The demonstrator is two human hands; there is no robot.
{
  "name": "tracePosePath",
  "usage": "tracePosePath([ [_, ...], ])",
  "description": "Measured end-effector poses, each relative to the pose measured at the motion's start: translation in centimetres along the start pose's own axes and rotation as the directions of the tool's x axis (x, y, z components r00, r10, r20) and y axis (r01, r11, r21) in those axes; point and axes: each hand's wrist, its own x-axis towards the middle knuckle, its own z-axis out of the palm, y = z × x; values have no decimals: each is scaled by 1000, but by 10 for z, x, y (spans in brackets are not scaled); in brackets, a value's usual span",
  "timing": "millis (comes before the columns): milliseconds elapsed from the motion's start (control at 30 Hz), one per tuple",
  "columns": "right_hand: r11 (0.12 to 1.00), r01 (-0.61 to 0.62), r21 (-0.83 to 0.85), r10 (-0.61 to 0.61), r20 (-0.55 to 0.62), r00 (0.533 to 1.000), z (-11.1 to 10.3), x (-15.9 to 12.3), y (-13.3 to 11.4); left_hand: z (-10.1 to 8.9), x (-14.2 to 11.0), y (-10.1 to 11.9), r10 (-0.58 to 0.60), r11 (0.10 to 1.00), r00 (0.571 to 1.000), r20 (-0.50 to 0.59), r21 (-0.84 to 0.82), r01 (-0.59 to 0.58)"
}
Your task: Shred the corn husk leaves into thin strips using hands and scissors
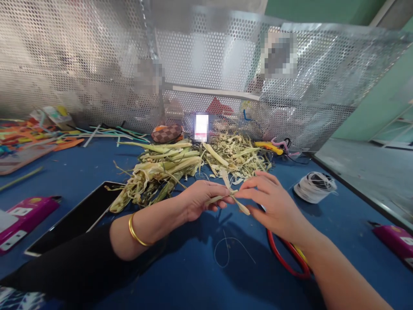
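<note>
Pale dried husk strips (242, 207) cross in a small knot-like shape between my two hands. My left hand (201, 199) pinches them at the crossing between thumb and fingers; a gold bangle circles that wrist. My right hand (272, 206) meets the crossing from the other side, its fingertips bent onto the strips. Whether it also grips a thin thread there cannot be made out. Below the hands a fine thread (228, 254) lies looped on the blue table (193, 275). Red-handled scissors (278, 252) lie partly hidden under my right forearm.
A bundle of dried husks (161, 168) and a pile of husk scraps (240, 155) lie ahead. To the right stand a spool of white cord (312, 188) and yellow-handled pliers (269, 147). A black-screened tablet (77, 215) lies left; a perforated metal screen (209, 56) rises behind.
</note>
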Motion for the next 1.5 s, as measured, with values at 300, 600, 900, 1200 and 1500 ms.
tracePosePath([
  [300,833,-378,404,390,58,919,14,1,-13,7,-7,1,-34,975,999,39,221,25],
  [600,582,-554,595,565,194,802,18,4,-19,7,-8,0,-10,966,1000,27,258,3],
  [900,362,-472,804,749,51,661,18,5,-17,3,-4,-6,178,974,959,218,-177,-141],
  [1200,399,-490,775,795,-26,607,33,5,-26,15,-2,-17,319,945,945,68,-103,-312],
  [1500,558,-522,645,746,-114,656,35,4,-29,20,-3,-21,273,953,959,-78,-117,-281],
])
